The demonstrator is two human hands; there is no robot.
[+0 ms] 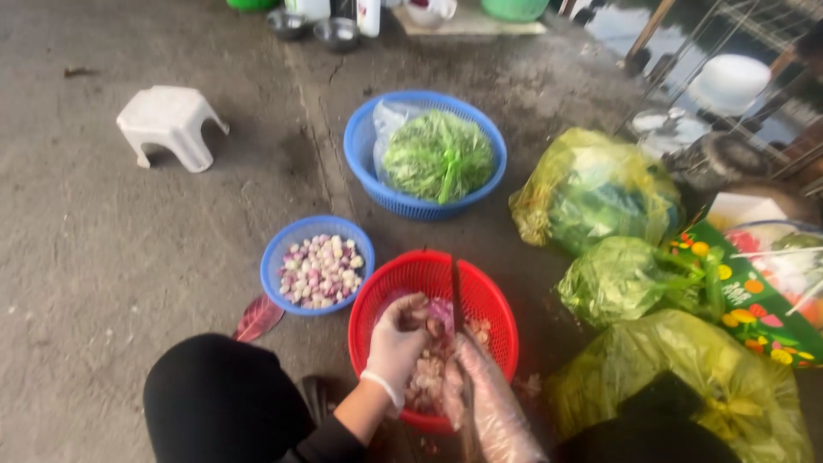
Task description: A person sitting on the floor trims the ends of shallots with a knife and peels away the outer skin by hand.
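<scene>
A white stool (170, 123) is noted far left of the grip, on concrete. A small blue basket (276, 257) of peeled shallots (321, 271) sits just left of the left hand (396, 343). That gloved hand is closed on a shallot (435, 326) over the red basket (493, 300). The right hand (489, 394) (plastic-gloved) is clamped on a knife (457, 296), blade beside the shallot. Green bagged vegetables (596, 189) lie right.

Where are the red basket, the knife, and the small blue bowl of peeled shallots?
red basket (497, 296): head view, right rim.
knife (457, 300): head view, mid-blade.
small blue bowl (276, 249): head view, left rim.
</scene>
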